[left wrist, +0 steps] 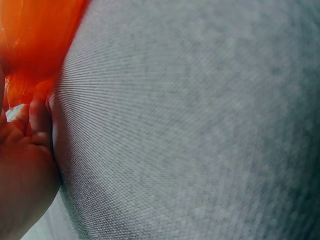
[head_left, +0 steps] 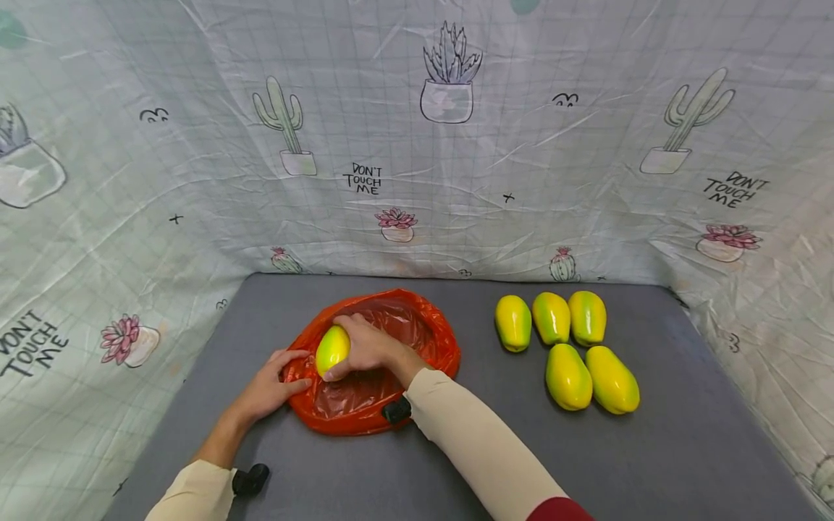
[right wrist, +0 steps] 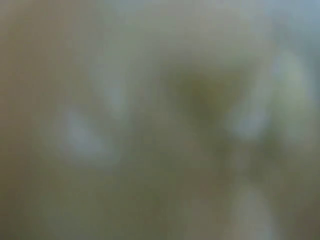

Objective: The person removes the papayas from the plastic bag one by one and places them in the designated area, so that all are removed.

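Observation:
In the head view, an open red plastic bag [head_left: 445, 340] lies on the grey table with its rim spread in a ring. My right hand [head_left: 368, 346] grips a yellow-green papaya [head_left: 332, 350] over the left part of the bag's opening. At the bag's left rim, my left hand [head_left: 266, 387] holds the plastic between thumb and fingers. The left wrist view catches part of that hand [left wrist: 25, 165] beside the orange-looking bag [left wrist: 40, 40]. The right wrist view is too blurred to make out anything.
Several more papayas [head_left: 569, 378] lie together on the right of the grey table [head_left: 482, 449]. A printed plastic sheet [head_left: 417, 166] with cactus drawings hangs behind the table and along its sides.

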